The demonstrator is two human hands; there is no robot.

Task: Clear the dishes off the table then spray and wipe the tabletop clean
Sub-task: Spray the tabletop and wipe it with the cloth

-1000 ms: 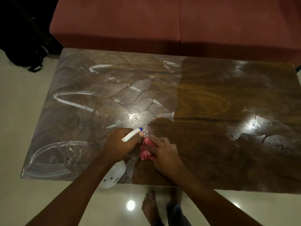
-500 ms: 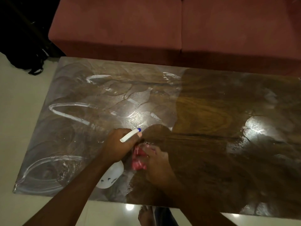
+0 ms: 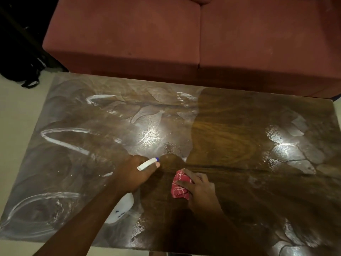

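A dark wooden tabletop (image 3: 230, 130) fills the view, wet and streaked with white smears on its left half and right edge. My left hand (image 3: 132, 174) grips a white spray bottle (image 3: 121, 207) by its neck, the blue-tipped nozzle pointing right over the table's middle. A fine patch of droplets lies just beyond the nozzle. My right hand (image 3: 199, 189) presses a crumpled red patterned cloth (image 3: 180, 185) onto the table, a little right of the bottle. No dishes are on the table.
A red sofa (image 3: 166, 34) stands right behind the table's far edge. A black bag (image 3: 20, 58) lies on the pale floor at the far left. Pale floor shows along the table's left and near edges.
The view tilted up and shows more sofa. My right hand with the cloth slid right, away from the bottle. A fresh patch of droplets shows beyond the nozzle.
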